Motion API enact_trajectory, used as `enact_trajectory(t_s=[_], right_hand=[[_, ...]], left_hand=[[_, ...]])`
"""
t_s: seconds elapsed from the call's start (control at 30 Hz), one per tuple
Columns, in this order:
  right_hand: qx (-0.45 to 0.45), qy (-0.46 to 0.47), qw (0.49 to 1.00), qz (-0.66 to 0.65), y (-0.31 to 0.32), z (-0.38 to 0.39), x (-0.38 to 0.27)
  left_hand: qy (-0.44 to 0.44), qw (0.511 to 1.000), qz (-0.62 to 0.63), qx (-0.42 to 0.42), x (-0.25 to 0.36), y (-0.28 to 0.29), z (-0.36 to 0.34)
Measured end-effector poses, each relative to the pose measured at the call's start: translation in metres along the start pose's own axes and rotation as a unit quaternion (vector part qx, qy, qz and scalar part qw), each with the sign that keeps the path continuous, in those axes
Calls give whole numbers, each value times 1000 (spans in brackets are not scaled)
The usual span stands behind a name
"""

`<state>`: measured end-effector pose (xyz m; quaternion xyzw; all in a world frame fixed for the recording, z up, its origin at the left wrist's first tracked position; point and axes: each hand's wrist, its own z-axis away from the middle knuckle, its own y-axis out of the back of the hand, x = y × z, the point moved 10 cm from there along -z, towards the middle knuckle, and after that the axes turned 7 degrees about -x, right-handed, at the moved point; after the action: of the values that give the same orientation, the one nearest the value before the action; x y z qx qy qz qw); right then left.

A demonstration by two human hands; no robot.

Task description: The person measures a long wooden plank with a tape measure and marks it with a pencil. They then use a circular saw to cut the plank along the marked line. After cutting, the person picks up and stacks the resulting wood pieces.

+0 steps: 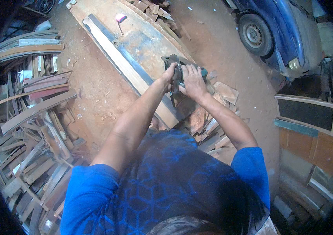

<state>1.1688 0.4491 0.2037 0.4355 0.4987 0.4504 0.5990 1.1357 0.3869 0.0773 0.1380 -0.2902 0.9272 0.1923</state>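
Observation:
Both of my hands are on a circular saw (177,72), a dark tool with a teal motor end, tilted so its toothed blade shows. My left hand (168,77) grips the near left side of the saw beside the blade, fingers closed. The fingers of my right hand (193,81) are bent over the body on the other side. Beneath and left of the saw, a long pale board (117,58) runs along the edge of a wooden worktable (145,41), next to a dark bluish strip (133,61). A pink tape measure (121,17) lies farther up the table.
Wood offcuts (213,135) are heaped below the table's near end, with more blocks (154,9) along its far right side. Stacked scrap lumber (37,156) fills the left. A blue car (288,31) stands at the upper right, above framed panels (305,113).

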Motion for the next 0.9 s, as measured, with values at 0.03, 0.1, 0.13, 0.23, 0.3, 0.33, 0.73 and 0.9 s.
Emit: enact_trajectory(t_s=[0.03, 0.1, 0.13, 0.23, 0.3, 0.33, 0.73, 0.9], right_hand=[[2, 10, 1000, 0, -1, 1, -7], [-16, 4, 1000, 7, -24, 5, -9], [-24, 0, 1000, 9, -29, 6, -13], [62, -22, 994, -84, -19, 18, -8], [170, -44, 983, -49, -9, 38, -10], [224, -59, 973, -25, -3, 47, -11], [161, -254, 948, -106, -44, 69, 13], [109, -286, 944, -121, -59, 60, 16]], left_hand=[[0, 1000, -13, 27, -4, 11, 0], [-24, 996, -55, 66, -9, 26, -11], [-44, 992, -85, 85, -10, 33, -13], [-61, 981, -152, 104, -12, 45, -10], [-56, 974, -195, 101, -14, 35, 1], [-32, 962, -240, 122, -12, 35, 12], [-279, 874, -390, 75, -4, 3, 30], [-311, 782, -522, 141, 3, -4, 37]])
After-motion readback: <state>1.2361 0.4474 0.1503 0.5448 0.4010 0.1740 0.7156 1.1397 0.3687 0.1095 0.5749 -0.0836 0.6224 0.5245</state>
